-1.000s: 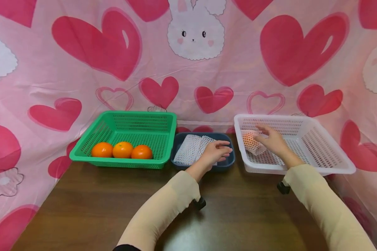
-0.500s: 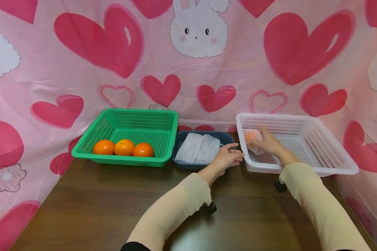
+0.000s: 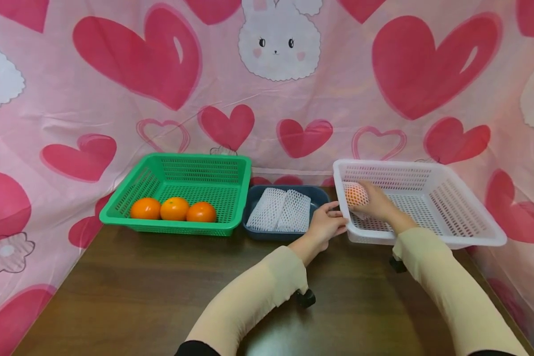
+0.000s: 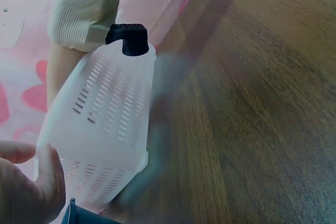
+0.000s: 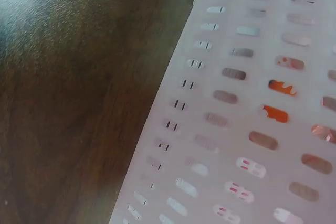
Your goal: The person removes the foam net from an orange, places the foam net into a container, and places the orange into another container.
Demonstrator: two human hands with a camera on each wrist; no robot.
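Observation:
In the head view, my right hand (image 3: 376, 201) is inside the white basket (image 3: 460, 207) at its left end. Its fingers hold an orange in a white foam net (image 3: 356, 194), partly covered by the hand. My left hand (image 3: 324, 227) is at the basket's left rim, fingertips right at the edge, fingers loosely bent. From the left wrist, the thumb (image 4: 51, 177) shows against the basket's outer wall (image 4: 105, 108), with a finger close to the rim. Through the slots in the right wrist view, bits of the orange (image 5: 278, 114) show; the right hand is mostly hidden by the basket wall.
A green basket (image 3: 213, 228) with three bare oranges (image 3: 174, 209) stands at the left. Between the baskets, a dark blue tray (image 3: 319, 196) holds white foam nets (image 3: 278, 210). Behind them hangs a pink cloth (image 3: 258, 94). All stand on a brown wooden table (image 3: 160, 277).
My left hand has moved right, from over the blue tray to the white basket's rim. The right hand has moved left and taken hold of the netted orange.

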